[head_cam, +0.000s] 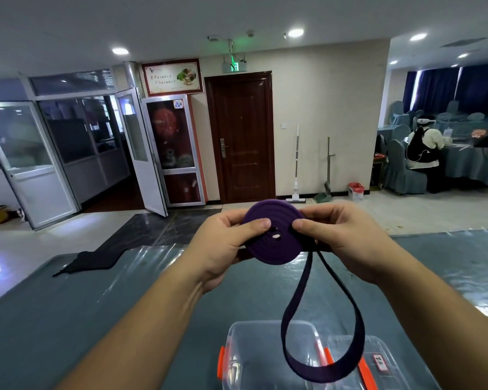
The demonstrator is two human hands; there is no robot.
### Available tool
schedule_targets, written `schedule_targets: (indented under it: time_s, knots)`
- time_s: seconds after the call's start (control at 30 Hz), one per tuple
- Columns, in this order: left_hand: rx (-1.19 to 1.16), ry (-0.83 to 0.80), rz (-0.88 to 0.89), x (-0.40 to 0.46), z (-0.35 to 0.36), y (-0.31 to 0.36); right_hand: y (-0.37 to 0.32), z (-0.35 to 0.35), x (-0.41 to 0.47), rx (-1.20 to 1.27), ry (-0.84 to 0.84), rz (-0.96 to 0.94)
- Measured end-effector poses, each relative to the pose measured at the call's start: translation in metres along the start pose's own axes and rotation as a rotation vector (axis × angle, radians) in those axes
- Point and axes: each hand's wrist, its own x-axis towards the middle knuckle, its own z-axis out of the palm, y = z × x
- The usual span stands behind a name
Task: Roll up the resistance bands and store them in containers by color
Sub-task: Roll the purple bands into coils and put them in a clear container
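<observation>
Both hands are up in front of the chest, clear of the tabletop, working one purple resistance band (271, 235). The left hand (223, 249) grips the wound disc from its left side, thumb pressed flat on the face near the centre, which I take to be what stops the turns from springing loose. The right hand (341, 243) pinches the disc's right rim, thumb on the outermost turn, right where the free length leaves, so it can feed and tighten the next wrap. The unrolled tail (321, 333) hangs in a long loop, held high enough to dangle freely over the near edge of the tabletop (124, 305). Beneath it there stand two clear containers: the left container (251, 358) with orange latches, and just beside it the right container (383, 356).
</observation>
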Motion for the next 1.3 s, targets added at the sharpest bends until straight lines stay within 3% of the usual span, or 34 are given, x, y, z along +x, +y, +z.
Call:
schedule_targets:
  time_s: [0.4, 0.57, 0.83, 0.97, 1.1, 1.3]
  knots:
    - [0.327, 0.005, 0.065, 0.004, -0.008, 0.005, -0.002, -0.008, 0.0, -0.156, -0.124, 0.084]
    - [0.439, -0.151, -0.016, 0.004, -0.012, 0.014, -0.008, -0.008, 0.003, -0.26, -0.186, 0.101]
    - [0.087, -0.014, -0.031, 0.002, -0.012, 0.004, -0.001, -0.011, 0.0, 0.005, -0.091, 0.065]
    - [0.13, -0.013, -0.035, 0.003, -0.009, -0.003, -0.002, -0.013, -0.001, -0.076, -0.073, 0.058]
    - [0.251, -0.14, -0.04, 0.005, -0.011, 0.005, -0.005, -0.011, -0.001, -0.089, -0.063, 0.03]
    - [0.014, -0.079, -0.016, 0.001, -0.007, -0.001, -0.002, -0.007, -0.005, 0.046, -0.028, 0.007]
